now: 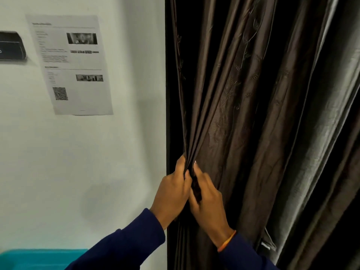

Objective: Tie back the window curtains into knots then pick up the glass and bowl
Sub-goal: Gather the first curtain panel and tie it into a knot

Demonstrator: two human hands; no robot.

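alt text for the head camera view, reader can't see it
Two hands, left hand and right hand, bunch the edge of a dark brown curtain together. To the left, a printed sheet hangs on a white wall.

Dark brown curtain (pixel 243 114), white wall (pixel 126 152), navy sleeves (pixel 132 242).

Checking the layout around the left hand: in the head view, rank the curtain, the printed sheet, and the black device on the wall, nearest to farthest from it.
1. Curtain: gripped by the left hand.
2. Printed sheet: on the wall, up-left.
3. Black device: far left edge.
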